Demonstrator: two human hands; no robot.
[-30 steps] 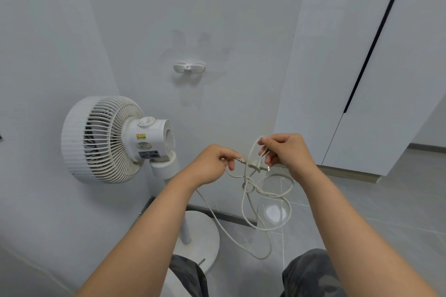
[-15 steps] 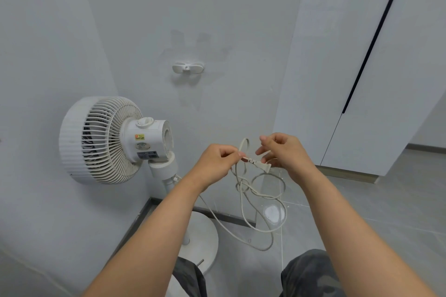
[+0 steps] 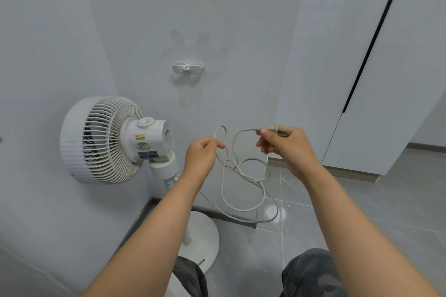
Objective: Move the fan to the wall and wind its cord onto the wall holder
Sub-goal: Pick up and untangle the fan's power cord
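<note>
A white pedestal fan (image 3: 106, 140) stands in the corner against the left wall, its round base (image 3: 205, 236) on the floor. Its pale cord (image 3: 241, 173) hangs in tangled loops between my hands and trails down to the floor. My left hand (image 3: 201, 154) pinches a loop of the cord. My right hand (image 3: 282, 144) holds the plug end, with the plug (image 3: 280, 130) sticking out above the fingers. A white two-winged wall holder (image 3: 188, 68) sits on the wall above and between the fan and my hands, with nothing wound on it.
White glossy cabinet doors (image 3: 362, 67) with a dark vertical gap fill the right side. Grey floor tiles (image 3: 362, 212) spread below them. My camouflage-trousered knees (image 3: 311, 272) show at the bottom edge.
My hands have moved apart: the right hand has carried the plug up and to the right, drawing the cord out, while the left keeps a loop. The hanging loops have stretched wider.
</note>
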